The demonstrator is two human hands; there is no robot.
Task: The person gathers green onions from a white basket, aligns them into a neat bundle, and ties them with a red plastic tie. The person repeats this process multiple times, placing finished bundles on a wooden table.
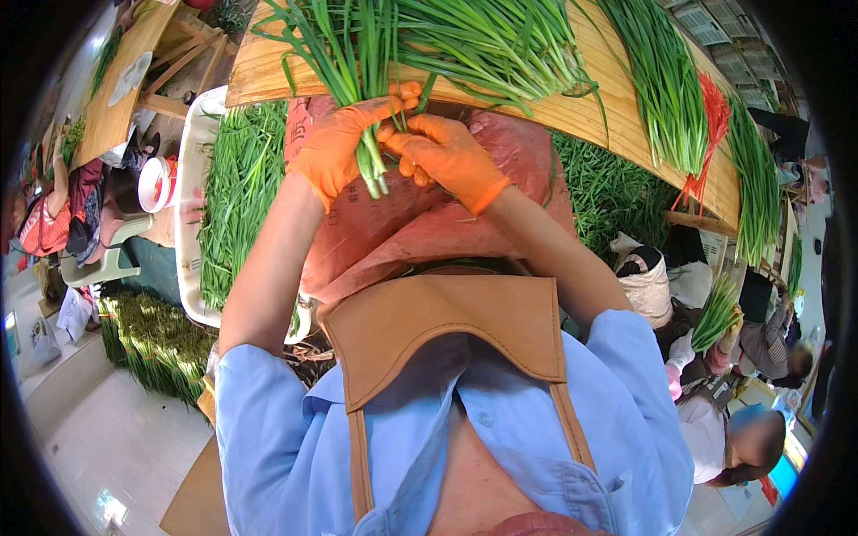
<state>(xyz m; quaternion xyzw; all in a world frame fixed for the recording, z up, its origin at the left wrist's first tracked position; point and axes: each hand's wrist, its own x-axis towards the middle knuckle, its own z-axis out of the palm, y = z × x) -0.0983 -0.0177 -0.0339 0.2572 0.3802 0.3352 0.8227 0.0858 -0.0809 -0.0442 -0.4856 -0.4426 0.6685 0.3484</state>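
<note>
My left hand (342,144), in an orange rubber glove, grips a small bunch of garlic chives (365,74). Their pale stem ends point down towards me and the leaves fan out over the table edge. Close beside it, my right hand (456,157), gloved the same way, has its fingers curled in at the stems. Thin green blades run to its fingertips, which pinch them. Below both hands a red woven sack (395,221) bearing print covers my lap. A larger pile of chives (489,47) lies on the wooden table (261,70) just beyond.
At left stands a white plastic crate (188,221) full of chives. Bundled chives (663,87) and red ties (714,114) lie on the table's right. Loose greens (610,187) are heaped below it. A white bucket (155,184) and standing bundles (161,342) are farther left. Other people sit on both sides.
</note>
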